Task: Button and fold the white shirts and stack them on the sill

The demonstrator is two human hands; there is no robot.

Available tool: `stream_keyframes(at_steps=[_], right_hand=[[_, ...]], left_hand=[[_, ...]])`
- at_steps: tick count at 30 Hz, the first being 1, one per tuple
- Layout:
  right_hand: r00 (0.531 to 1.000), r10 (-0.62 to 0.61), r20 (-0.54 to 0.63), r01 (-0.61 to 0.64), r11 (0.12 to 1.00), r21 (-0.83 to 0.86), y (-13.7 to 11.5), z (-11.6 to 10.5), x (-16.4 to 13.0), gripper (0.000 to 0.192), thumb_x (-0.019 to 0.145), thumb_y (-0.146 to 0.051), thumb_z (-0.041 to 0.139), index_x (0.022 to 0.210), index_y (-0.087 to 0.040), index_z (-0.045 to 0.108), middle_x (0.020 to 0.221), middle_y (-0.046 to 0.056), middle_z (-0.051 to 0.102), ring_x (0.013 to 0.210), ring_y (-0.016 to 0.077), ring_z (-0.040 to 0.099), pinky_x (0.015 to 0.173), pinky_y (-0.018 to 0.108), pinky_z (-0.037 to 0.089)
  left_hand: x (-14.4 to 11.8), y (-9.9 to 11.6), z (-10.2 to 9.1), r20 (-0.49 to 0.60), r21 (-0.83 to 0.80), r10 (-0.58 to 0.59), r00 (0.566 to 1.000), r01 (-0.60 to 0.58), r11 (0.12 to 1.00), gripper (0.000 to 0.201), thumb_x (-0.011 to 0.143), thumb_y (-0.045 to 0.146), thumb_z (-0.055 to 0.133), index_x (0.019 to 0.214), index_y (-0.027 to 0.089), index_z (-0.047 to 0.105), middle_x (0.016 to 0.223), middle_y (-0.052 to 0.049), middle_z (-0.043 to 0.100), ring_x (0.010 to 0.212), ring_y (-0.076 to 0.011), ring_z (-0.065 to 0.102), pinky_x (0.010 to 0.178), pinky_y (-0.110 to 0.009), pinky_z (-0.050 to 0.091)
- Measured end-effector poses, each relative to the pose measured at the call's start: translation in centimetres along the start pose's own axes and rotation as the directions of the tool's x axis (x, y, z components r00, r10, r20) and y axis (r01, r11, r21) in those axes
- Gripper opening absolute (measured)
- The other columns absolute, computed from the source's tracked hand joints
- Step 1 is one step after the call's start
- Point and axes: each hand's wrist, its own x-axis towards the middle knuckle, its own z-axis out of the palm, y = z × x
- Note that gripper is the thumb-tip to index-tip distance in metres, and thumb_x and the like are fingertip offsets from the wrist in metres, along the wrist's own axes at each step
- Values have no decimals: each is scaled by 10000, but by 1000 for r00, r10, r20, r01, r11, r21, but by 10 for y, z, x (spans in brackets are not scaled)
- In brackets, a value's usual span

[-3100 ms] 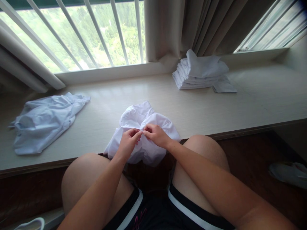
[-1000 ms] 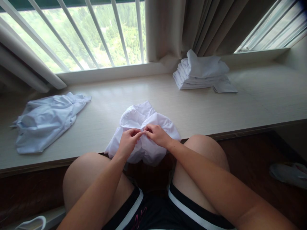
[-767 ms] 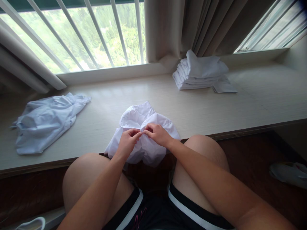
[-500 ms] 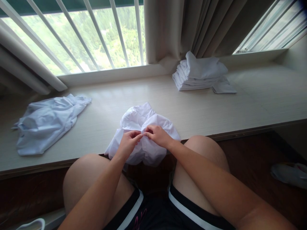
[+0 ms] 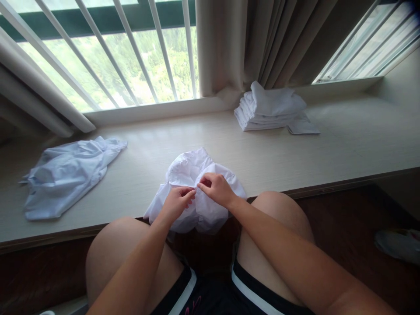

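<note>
Closest in, dark shorts (image 5: 213, 295) with white trim, and two bare knees up against the table (image 5: 288, 157); between them, a rumpled white shirt (image 5: 187, 169) lies at the table's front edge, its lower part drooping over; and here are the hands, just beside each other at the middle of that shirt; the right hand (image 5: 217, 190) has thumb and forefinger pinched on the cloth; the left hand (image 5: 177, 203) has its fingers curled and fingertips at the shirt, though whether cloth sits between them I cannot tell; off to the left, a crumpled shirt (image 5: 68, 177) lies flat, well apart; farther back on the right, a stack of folded white clothes (image 5: 272, 109); behind that, a grey curtain (image 5: 226, 52) and a barred window (image 5: 141, 65) with greenery outside.
</note>
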Motion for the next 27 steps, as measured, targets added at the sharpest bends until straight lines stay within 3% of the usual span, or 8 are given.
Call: stream_keyframes(at_steps=[2, 4, 7, 10, 15, 20, 23, 27], right_hand=[[992, -25, -126, 22, 999, -26, -2, -2, 3, 59, 887, -247, 632, 858, -199, 650, 892, 32, 671, 764, 162, 581, 759, 288, 449], [985, -29, -171, 16, 997, -75, 1, -2, 4, 132, 891, -218, 603, 1011, -203, 655, 1059, 62, 675, 874, 186, 606, 849, 307, 461], [990, 73, -118, -93, 980, -176, 10, 0, 3, 245, 906, -228, 585, 1144, -221, 643, 1182, 88, 667, 1024, 233, 619, 887, 339, 458], [975, 208, -72, -220, 941, -257, 19, 3, 3, 217, 933, -281, 578, 1128, -226, 654, 1163, 105, 681, 1008, 257, 636, 828, 351, 460], [954, 297, -47, -294, 891, -345, 20, 2, 5, 271, 972, -331, 534, 1213, -246, 625, 1174, 102, 680, 976, 254, 651, 791, 336, 466], [947, 319, 31, -259, 819, -511, 13, 0, 5, 401, 1005, -303, 448, 1395, -361, 521, 1233, 62, 635, 977, 236, 664, 798, 330, 495], [944, 324, 67, -231, 789, -570, 14, 0, 6, 463, 1017, -278, 419, 1465, -383, 461, 1229, 75, 635, 998, 240, 669, 819, 335, 506], [939, 333, 87, -220, 774, -594, 18, 0, 7, 470, 1027, -284, 406, 1487, -370, 446, 1235, 90, 653, 1019, 255, 673, 849, 352, 516]], left_hand=[[-2, 4, -5, -30, 19, 9, 1000, -9, 1000, 374, 815, 533, 681, 862, 175, 778, 724, -40, 690, 568, -158, 565, 519, -266, 451], [-4, 6, -11, -83, 40, 55, 995, -52, 998, 376, 830, 537, 669, 891, 180, 772, 725, -41, 685, 590, -166, 581, 530, -265, 453], [-7, 7, -24, -213, 134, 139, 967, -112, 985, 348, 847, 513, 654, 915, 189, 761, 703, -30, 665, 623, -175, 591, 577, -271, 456], [-7, 5, -37, -321, 281, 194, 927, -103, 954, 287, 853, 438, 636, 974, 206, 753, 718, -16, 652, 671, -181, 597, 655, -284, 467], [0, -8, -49, -238, 428, 208, 949, -89, 899, 347, 803, 278, 602, 1124, 237, 725, 957, -43, 655, 814, -194, 623, 785, -317, 498], [1, -19, -44, -89, 529, 231, 969, -150, 835, 433, 762, 226, 636, 1184, 270, 717, 1087, -58, 597, 1046, -248, 613, 973, -395, 480], [1, -19, -40, -116, 565, 249, 961, -143, 813, 376, 771, 247, 664, 1139, 277, 735, 1092, -57, 590, 1087, -271, 598, 1036, -432, 442], [2, -15, -38, -179, 523, 252, 951, -125, 843, 222, 840, 311, 642, 1020, 267, 763, 1049, -49, 594, 991, -241, 623, 966, -396, 471]])
